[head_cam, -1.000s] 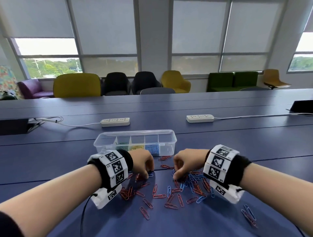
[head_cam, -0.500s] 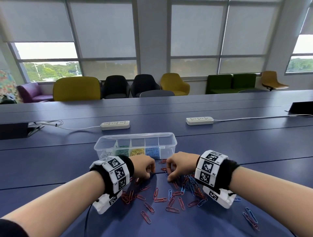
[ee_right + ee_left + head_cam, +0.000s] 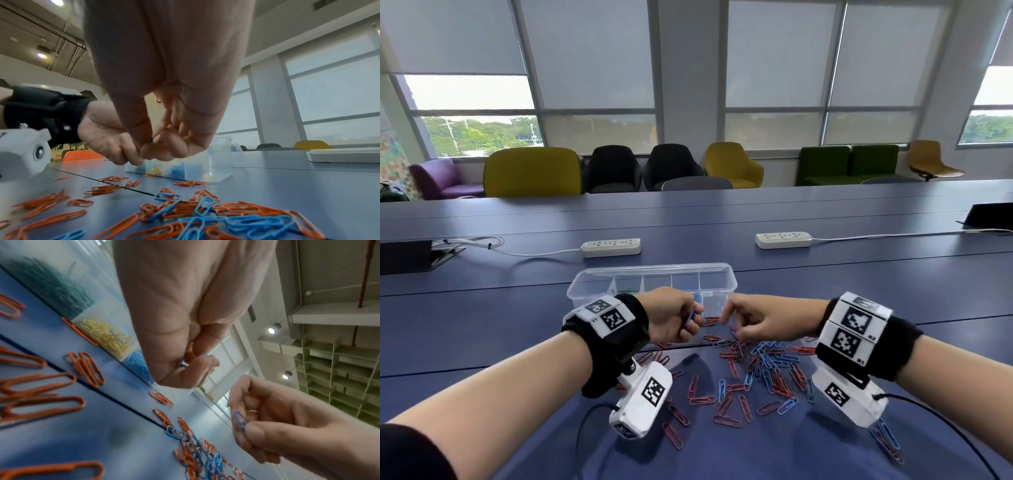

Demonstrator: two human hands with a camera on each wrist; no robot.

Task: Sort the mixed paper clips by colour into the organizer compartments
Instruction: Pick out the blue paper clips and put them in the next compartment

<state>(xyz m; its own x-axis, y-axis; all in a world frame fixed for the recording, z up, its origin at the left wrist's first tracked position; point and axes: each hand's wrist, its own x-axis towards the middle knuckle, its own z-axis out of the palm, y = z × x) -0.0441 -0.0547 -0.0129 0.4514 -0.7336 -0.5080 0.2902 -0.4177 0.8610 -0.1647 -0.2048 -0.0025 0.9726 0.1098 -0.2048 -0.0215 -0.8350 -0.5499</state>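
I am holding both hands raised off the table, close together but apart, just short of the organizer (image 3: 654,274). My left hand (image 3: 674,318) is curled round blue clips (image 3: 697,303), whose ends are sticking out between the fingers. My right hand (image 3: 273,421) is pinching one blue clip (image 3: 239,420) between thumb and forefinger, as the left wrist view is showing.

Step in hand, as I judge it: I am collecting blue clips and carrying them toward the organizer. The mixed pile (image 3: 763,373) of orange and blue clips is lying on the table (image 3: 859,281) below and behind my right hand; more orange clips are lying below my left wrist.

The organizer is sitting directly ahead of both hands. Through its wall the green (image 3: 55,285), yellow (image 3: 107,335) and blue (image 3: 137,365) compartments are showing, left to right.

Next move, as I judge it: both hands are needing to pass over the near wall and release above the blue compartment only, which lies ahead of my left knuckles. The yellow compartment is adjoining it, so the release calls for care. Many clips are remaining unsorted.
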